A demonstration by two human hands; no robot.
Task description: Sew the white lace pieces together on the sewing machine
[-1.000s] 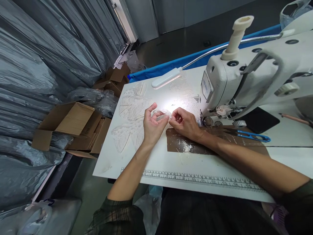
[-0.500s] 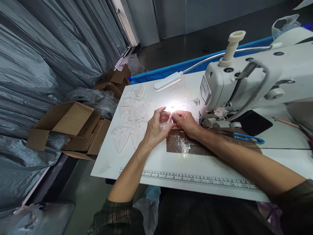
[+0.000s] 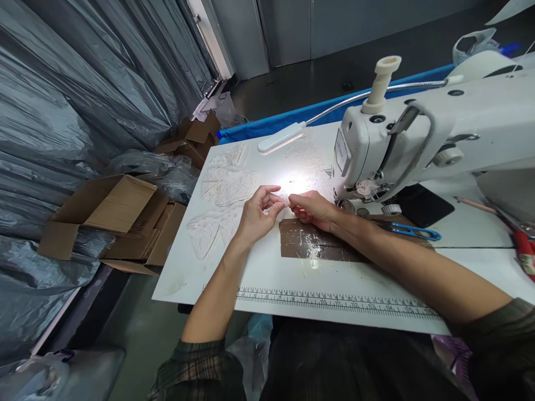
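Observation:
My left hand (image 3: 258, 216) and my right hand (image 3: 314, 209) meet over the table, left of the sewing machine's needle area. Both are closed in a pinch on a small white piece of lace fabric (image 3: 285, 197), mostly hidden by the fingers. Beside my left hand, several cut white lace pieces (image 3: 229, 185) lie flat on the white table (image 3: 184, 267). More pale lace (image 3: 307, 149) lies behind the hands under bright light. Close to my right wrist is the head of the white sewing machine (image 3: 355, 142).
A white lamp (image 3: 282, 138) on a bendy metal neck shines over the hands. Blue thread snips (image 3: 416, 231) and a brown sheet (image 3: 301, 242) lie near my right forearm, with a black flat object (image 3: 424, 205) beyond. A printed ruler (image 3: 326, 301) edges the table. Cardboard boxes (image 3: 121, 200) stand at left.
My fingers have drawn closer together, and the lace piece that stood up in a loop between them now shows as a small flat bit. The view has shifted slightly.

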